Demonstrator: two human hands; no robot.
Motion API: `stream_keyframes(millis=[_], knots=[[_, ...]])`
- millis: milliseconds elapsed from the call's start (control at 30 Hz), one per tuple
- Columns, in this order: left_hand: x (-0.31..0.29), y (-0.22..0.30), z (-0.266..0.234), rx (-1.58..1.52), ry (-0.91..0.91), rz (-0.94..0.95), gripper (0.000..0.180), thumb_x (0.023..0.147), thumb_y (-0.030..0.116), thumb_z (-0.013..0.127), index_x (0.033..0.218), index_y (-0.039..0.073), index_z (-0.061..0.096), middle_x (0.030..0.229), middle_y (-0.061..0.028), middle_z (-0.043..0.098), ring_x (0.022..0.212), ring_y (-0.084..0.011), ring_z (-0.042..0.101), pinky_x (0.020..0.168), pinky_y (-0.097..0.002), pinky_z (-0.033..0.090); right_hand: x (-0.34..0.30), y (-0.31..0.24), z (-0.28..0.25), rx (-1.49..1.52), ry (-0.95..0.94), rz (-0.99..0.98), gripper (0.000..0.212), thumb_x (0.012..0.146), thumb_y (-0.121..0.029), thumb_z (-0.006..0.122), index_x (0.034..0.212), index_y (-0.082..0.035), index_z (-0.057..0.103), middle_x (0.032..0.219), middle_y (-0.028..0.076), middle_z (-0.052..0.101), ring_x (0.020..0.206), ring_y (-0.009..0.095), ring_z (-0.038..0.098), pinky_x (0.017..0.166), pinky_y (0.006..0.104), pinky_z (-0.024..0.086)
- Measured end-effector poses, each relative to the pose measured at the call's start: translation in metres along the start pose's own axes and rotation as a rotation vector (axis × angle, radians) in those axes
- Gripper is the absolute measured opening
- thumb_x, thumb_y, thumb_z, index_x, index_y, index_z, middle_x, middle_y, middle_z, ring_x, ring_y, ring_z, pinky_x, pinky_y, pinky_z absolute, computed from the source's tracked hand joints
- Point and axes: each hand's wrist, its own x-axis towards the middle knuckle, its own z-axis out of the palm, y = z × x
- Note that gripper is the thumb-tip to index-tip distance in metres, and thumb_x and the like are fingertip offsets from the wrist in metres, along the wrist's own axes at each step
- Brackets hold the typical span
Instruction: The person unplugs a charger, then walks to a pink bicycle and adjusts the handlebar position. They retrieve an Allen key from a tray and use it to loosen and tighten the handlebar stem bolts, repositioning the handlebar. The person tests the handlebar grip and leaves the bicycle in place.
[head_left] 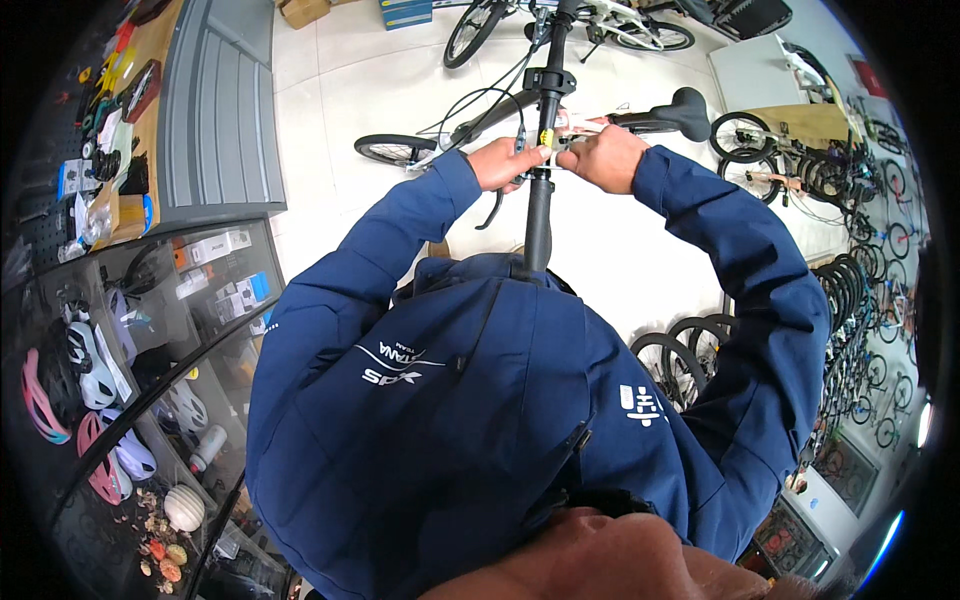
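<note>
A bicycle handlebar (548, 105) runs away from my chest, its black grip (538, 222) nearest me. My left hand (498, 163) is closed on the bar from the left, thumb pressed beside a small yellow piece (546, 138) on it. The black brake lever (491, 212) hangs just below that hand. From the right, my right hand (606, 158) meets the bar with fingers curled and pinched together; what they hold is hidden. Beyond the hands are the bike's black saddle (688, 114), a small wheel (396, 149) and looping black cables (478, 95).
Grey cabinets (222, 110) and a wooden bench top (150, 60) with tools stand at the left. Below them, a glass case (215, 270) holds helmets (92, 368) and boxes. More bicycles (745, 140) line the right side, and tyres (668, 362) stand near my right elbow.
</note>
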Motion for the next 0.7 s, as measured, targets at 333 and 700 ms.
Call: stream_keyframes(millis=[333,700], knots=[[0.002,0.004,0.001,-0.026,0.024,-0.031,0.043,0.108,0.050,0.055,0.099,0.009,0.064,0.069,0.0058,0.047,0.053,-0.0059,0.046,0.048,-0.0238,0.039,-0.009,-0.030,-0.001,0.058,0.087,0.234,0.013,0.097,-0.016,0.057,0.108,-0.012,0.064,0.078,0.010,0.069,0.064,0.031,0.071,0.053,0.0434,0.056],[-0.002,0.001,0.003,-0.087,0.007,-0.021,0.041,0.107,0.049,0.057,0.098,0.009,0.064,0.073,0.0050,0.051,0.053,-0.0062,0.046,0.048,-0.0238,0.040,-0.011,-0.064,-0.005,0.207,0.081,0.416,0.015,0.100,-0.015,0.054,0.111,-0.007,0.061,0.075,0.014,0.070,0.066,0.035,0.072,0.052,0.0468,0.055]])
